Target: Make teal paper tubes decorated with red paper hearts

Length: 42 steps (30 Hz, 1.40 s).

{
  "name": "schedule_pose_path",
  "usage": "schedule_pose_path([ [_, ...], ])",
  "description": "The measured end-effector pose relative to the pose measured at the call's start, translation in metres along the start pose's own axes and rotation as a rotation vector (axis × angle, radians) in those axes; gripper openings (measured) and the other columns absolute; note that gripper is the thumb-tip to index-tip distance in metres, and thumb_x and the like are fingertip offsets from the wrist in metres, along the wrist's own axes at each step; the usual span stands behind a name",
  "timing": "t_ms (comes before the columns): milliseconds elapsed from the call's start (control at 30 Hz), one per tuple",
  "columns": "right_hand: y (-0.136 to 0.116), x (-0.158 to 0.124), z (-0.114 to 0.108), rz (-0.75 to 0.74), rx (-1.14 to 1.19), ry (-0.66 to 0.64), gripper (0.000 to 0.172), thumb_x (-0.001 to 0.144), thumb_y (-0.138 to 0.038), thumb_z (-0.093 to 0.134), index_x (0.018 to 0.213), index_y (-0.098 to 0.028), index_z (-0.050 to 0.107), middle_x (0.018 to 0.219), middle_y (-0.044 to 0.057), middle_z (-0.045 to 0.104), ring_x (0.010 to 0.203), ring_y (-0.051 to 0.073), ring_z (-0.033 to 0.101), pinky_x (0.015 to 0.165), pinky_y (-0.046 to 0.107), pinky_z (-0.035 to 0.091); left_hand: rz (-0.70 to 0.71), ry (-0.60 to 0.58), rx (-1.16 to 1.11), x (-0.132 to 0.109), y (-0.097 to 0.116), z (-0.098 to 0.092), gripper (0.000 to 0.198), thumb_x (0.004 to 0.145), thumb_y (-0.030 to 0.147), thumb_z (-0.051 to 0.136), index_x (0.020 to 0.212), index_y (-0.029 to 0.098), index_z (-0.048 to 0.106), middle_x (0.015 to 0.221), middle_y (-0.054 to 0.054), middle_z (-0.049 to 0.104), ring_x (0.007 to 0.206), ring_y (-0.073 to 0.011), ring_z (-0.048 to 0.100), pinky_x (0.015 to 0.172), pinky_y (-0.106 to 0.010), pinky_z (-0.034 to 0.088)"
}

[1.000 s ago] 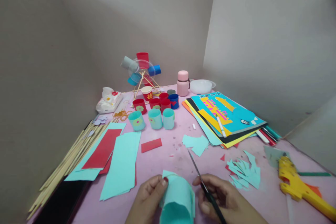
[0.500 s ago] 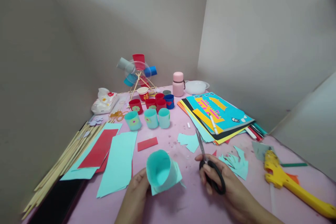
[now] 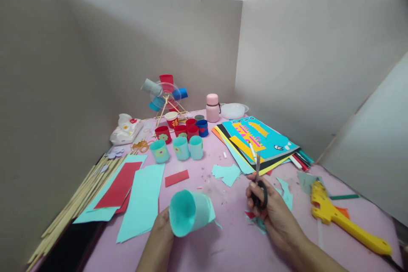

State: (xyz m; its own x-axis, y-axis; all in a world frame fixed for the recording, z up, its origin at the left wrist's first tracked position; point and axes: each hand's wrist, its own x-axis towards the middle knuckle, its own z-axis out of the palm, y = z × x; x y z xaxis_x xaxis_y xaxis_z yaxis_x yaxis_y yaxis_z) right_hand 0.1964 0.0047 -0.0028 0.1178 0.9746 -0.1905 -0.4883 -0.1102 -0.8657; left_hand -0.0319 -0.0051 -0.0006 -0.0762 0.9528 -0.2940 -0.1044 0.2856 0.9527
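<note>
My left hand (image 3: 163, 229) grips a mint-green paper cup (image 3: 196, 211) by its side; the cup lies tilted with its mouth toward the lower left. A square of paper sticks out around its far end, and a thin strip dangles there. In my right hand (image 3: 270, 208) is a pair of black-handled scissors (image 3: 262, 193), blades pointing up and away, apart from the cup. Mint paper scraps (image 3: 288, 193) lie beside and under that hand. Beyond the cup lies a red paper strip (image 3: 177, 178).
Mint, red and blue paper cups (image 3: 181, 148) stand mid-table before a paper wheel on sticks (image 3: 165, 93). Paper sheets (image 3: 140, 204) and wooden sticks (image 3: 73, 204) lie left. A yellow glue gun (image 3: 347, 221), a paper stack (image 3: 264, 140) and a pink bottle (image 3: 212, 108) are to the right.
My left hand has turned the cup so its mouth faces more sideways. The scissors have swung upright as my right hand turned. The view has tipped upward slightly.
</note>
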Motion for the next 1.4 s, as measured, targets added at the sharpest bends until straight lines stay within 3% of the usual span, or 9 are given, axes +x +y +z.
schedule_pose_path([
  [67,0.002,-0.003,0.003,0.035,-0.087,-0.080,0.036,0.070,-0.037,0.072,0.097,-0.021,0.054,0.062,-0.006,0.057,0.048,0.008,0.049,0.042,0.017,0.032,-0.033,-0.082,-0.003,-0.001,0.000,0.002,0.038,0.049,0.052,0.076,0.061,0.019,0.064,0.058,0.001,0.059,0.059,-0.0173,0.049,0.059,-0.027,0.040],
  [267,0.009,-0.014,0.010,0.128,-0.237,-0.321,0.039,0.065,-0.037,0.076,0.093,-0.019,0.056,0.060,-0.006,0.057,0.049,0.008,0.048,0.047,0.019,0.033,-0.024,-0.345,0.124,-0.006,-0.006,0.008,0.035,0.070,0.045,0.067,0.055,0.017,0.052,0.051,0.006,0.042,0.050,-0.0087,0.032,0.048,-0.020,0.027],
  [400,0.011,-0.017,0.009,0.148,-0.246,-0.450,0.038,0.065,-0.033,0.076,0.095,-0.019,0.056,0.064,-0.005,0.057,0.053,0.008,0.048,0.049,0.019,0.034,-0.022,-0.442,0.176,-0.012,-0.006,0.013,0.036,0.067,0.046,0.069,0.057,0.015,0.054,0.052,0.005,0.043,0.051,-0.0097,0.035,0.050,-0.022,0.027],
  [667,0.011,-0.023,0.014,0.244,-0.295,-0.564,0.030,0.057,-0.011,0.068,0.085,-0.017,0.058,0.058,-0.007,0.056,0.048,0.006,0.044,0.046,0.018,0.031,-0.094,-0.582,0.290,-0.021,-0.005,0.024,0.038,0.066,0.050,0.067,0.060,0.015,0.057,0.055,0.004,0.044,0.053,-0.0106,0.037,0.051,-0.021,0.027],
  [833,0.014,-0.026,0.016,0.329,-0.223,-0.483,0.030,0.055,-0.008,0.063,0.083,-0.018,0.060,0.053,-0.009,0.055,0.043,0.006,0.042,0.043,0.017,0.028,-0.164,-0.470,0.101,-0.026,-0.006,0.028,0.040,0.064,0.051,0.070,0.055,0.017,0.050,0.051,0.007,0.039,0.051,-0.0086,0.030,0.048,-0.020,0.024],
  [967,0.022,-0.024,0.017,0.352,-0.113,-0.360,0.028,0.054,-0.011,0.068,0.080,-0.017,0.061,0.052,-0.008,0.052,0.044,0.006,0.040,0.043,0.017,0.028,-0.213,-0.457,-0.108,-0.030,-0.004,0.031,0.040,0.066,0.052,0.068,0.060,0.015,0.056,0.056,0.004,0.046,0.054,-0.0095,0.035,0.052,-0.021,0.032],
  [1167,0.025,-0.019,0.014,0.198,-0.012,-0.194,0.031,0.065,-0.016,0.070,0.091,-0.021,0.055,0.060,-0.008,0.051,0.050,0.007,0.042,0.048,0.018,0.031,-0.236,-0.465,-0.253,-0.027,-0.008,0.032,0.031,0.074,0.046,0.065,0.074,0.015,0.066,0.061,0.000,0.058,0.055,-0.0115,0.052,0.052,-0.022,0.043],
  [1400,0.024,-0.013,0.010,0.072,0.013,-0.020,0.037,0.067,-0.023,0.072,0.097,-0.023,0.051,0.060,-0.009,0.048,0.049,0.008,0.042,0.046,0.018,0.031,-0.321,-0.533,-0.267,-0.021,-0.027,0.032,0.034,0.066,0.038,0.075,0.093,0.017,0.071,0.080,-0.004,0.068,0.067,-0.0164,0.070,0.049,-0.016,0.046],
])
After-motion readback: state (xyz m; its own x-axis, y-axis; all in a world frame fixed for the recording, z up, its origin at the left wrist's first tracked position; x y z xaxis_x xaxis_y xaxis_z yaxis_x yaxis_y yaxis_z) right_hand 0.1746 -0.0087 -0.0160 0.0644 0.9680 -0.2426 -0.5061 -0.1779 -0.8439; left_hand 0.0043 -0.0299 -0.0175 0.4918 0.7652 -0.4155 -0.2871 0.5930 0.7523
